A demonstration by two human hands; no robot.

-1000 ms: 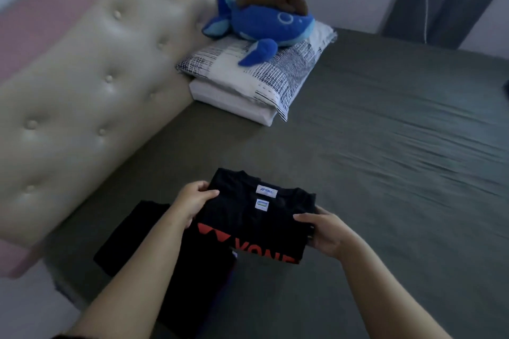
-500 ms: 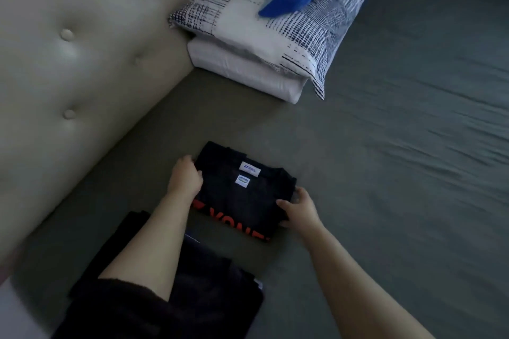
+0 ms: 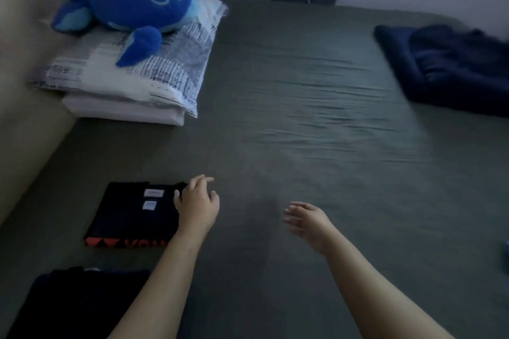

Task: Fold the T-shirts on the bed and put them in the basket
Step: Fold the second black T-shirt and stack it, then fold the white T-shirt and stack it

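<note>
Sitting folded on the grey bed (image 3: 316, 124) near the headboard, the black T-shirt (image 3: 132, 215) has the left hand (image 3: 197, 205) loosely curled at its right edge, holding nothing. Right hand (image 3: 305, 219) hangs relaxed, fingers apart. Navy clothes (image 3: 451, 66) far right.

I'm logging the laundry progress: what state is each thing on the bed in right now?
black T-shirt with red print: folded, flat on the bed.
second black garment: lying at the near edge; fold unclear.
navy garment: rumpled, not folded, far right.
plush whale: lying on the pillows.
pillows: stacked by the headboard.
left hand: open, at the folded shirt's edge.
right hand: open, holding nothing.
</note>
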